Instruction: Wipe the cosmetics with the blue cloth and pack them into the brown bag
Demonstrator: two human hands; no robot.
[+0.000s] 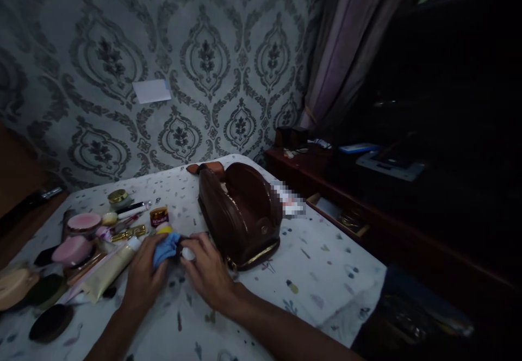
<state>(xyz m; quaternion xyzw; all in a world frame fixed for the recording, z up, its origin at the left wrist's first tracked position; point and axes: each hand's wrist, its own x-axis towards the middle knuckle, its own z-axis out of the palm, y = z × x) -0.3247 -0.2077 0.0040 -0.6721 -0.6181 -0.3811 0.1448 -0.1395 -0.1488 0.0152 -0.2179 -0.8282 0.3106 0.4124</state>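
Note:
My left hand (143, 274) is closed around a crumpled blue cloth (165, 248). In my right hand (210, 273) is a small dark item with a pale rounded end (187, 253), pinched against the cloth; its kind is hard to make out. Both hands are close together, low over the white patterned tablecloth (310, 263). A brown handbag (244, 225) with its zip undone stands just beyond my right hand. Beside my left hand lies a cream-coloured tube (110, 270). A red jar with a gold lid (159, 217) and something yellow (165, 229) are just past the cloth.
Cosmetics spread over the left side, among them pink round cases (73, 249), a gold tube (128, 233), a glass jar (118, 198) and a dark round lid (51, 323). To the right stands a dark red cabinet (391, 225) with an open drawer (338, 217).

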